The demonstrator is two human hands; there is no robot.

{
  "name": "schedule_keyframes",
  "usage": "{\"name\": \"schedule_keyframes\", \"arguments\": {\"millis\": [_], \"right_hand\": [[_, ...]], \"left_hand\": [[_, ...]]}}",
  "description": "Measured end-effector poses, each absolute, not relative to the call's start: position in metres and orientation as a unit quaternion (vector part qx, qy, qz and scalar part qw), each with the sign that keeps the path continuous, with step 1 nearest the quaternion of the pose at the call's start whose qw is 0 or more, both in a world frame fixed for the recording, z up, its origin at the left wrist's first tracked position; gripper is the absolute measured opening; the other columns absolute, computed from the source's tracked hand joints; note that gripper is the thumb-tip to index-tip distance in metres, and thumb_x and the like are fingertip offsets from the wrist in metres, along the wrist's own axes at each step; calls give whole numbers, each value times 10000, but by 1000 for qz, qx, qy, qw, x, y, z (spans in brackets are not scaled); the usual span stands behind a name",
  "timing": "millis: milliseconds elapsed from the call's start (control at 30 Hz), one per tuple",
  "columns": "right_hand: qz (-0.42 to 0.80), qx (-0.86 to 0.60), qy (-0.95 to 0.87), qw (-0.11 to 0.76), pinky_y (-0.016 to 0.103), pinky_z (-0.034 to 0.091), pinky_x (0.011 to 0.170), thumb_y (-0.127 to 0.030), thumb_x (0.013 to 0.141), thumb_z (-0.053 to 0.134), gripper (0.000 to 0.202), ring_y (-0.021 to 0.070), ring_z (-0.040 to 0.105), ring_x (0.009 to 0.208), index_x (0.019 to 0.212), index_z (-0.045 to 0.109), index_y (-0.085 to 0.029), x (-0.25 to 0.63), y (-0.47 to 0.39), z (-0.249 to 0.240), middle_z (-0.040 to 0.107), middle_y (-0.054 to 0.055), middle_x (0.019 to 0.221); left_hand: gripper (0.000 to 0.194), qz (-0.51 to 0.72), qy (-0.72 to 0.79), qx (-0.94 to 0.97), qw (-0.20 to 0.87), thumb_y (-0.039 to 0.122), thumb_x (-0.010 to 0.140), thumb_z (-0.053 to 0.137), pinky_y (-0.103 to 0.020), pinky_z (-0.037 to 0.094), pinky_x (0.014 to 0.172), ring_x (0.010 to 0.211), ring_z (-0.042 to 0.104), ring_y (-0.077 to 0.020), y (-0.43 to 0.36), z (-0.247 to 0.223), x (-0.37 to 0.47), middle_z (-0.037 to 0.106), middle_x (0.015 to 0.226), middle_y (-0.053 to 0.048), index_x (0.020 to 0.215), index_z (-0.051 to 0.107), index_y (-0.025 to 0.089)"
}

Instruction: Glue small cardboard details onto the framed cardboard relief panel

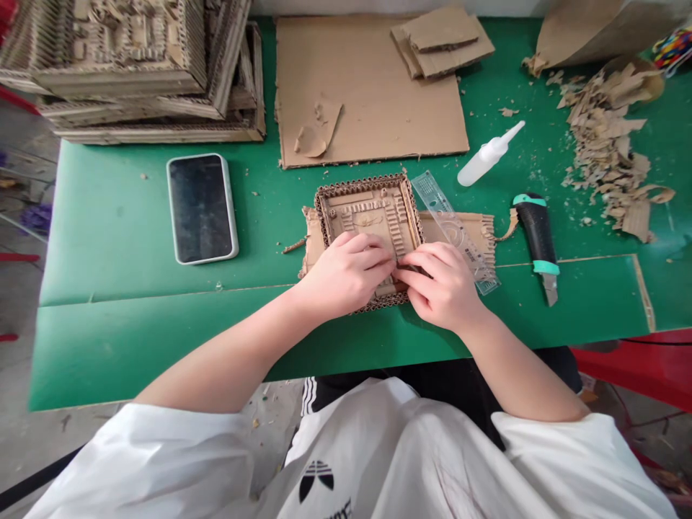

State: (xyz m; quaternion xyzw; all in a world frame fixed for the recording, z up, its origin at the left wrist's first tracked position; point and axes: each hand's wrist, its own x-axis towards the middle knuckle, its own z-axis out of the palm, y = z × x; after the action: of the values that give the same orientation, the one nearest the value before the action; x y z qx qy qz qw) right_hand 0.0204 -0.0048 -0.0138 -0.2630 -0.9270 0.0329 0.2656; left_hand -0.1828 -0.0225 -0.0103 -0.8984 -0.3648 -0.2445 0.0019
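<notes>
A small cardboard relief panel [363, 220], with a raised corrugated border and strips glued inside, lies in front of me on the green table. My left hand [351, 275] rests over its lower left part, fingers curled and pressed together. From the right, my right hand [444, 285] reaches over the panel's lower right edge, its thumb and fingers closed in a pinch. The fingertips of both hands nearly meet inside the frame, and whatever lies between them is too small and hidden to name. Under the panel is a corrugated cardboard strip [312, 246], partly covered by a clear ruler [451, 225].
A utility knife [536, 234] with its blade out lies at right. Beyond the panel are a white glue bottle [486, 160] and a flat cardboard sheet [373, 94]. A phone [200, 209], stacked cardboard models [135, 90] and a scrap heap [610, 144] flank the work.
</notes>
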Motion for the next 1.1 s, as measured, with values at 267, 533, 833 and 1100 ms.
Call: {"name": "schedule_keyframes", "arguments": {"millis": [267, 533, 833, 1100], "right_hand": [[32, -270, -927, 257, 367, 458, 836, -106, 798, 518, 204, 193, 541, 916, 870, 693, -183, 20, -5, -14, 687, 52, 909], [56, -279, -920, 271, 379, 476, 836, -76, 792, 515, 215, 199, 550, 927, 866, 694, -168, 18, -5, -14, 695, 61, 924], [57, -296, -903, 307, 371, 482, 795, -85, 810, 523, 219, 202, 549, 939, 848, 709, -195, 21, -4, -15, 696, 52, 917], [7, -284, -922, 264, 376, 440, 846, -90, 823, 535, 192, 190, 534, 941, 821, 706, -176, 16, -6, -13, 691, 59, 909]], "left_hand": [[197, -233, -364, -901, 30, 147, 884, 489, -328, 438, 730, 939, 604, -206, -23, -8, -181, 727, 941, -51, 956, 673, 144], [203, -248, -354, -902, 9, 145, 888, 477, -326, 445, 742, 952, 621, -196, -22, -7, -182, 732, 988, -51, 952, 670, 140], [241, -260, -374, -890, 1, 92, 855, 483, -340, 440, 747, 975, 630, -206, -20, -5, -186, 729, 1023, -44, 1011, 659, 145], [215, -229, -348, -909, 29, 128, 888, 469, -339, 438, 773, 972, 610, -196, -20, -5, -183, 732, 977, -40, 962, 669, 154]]}}
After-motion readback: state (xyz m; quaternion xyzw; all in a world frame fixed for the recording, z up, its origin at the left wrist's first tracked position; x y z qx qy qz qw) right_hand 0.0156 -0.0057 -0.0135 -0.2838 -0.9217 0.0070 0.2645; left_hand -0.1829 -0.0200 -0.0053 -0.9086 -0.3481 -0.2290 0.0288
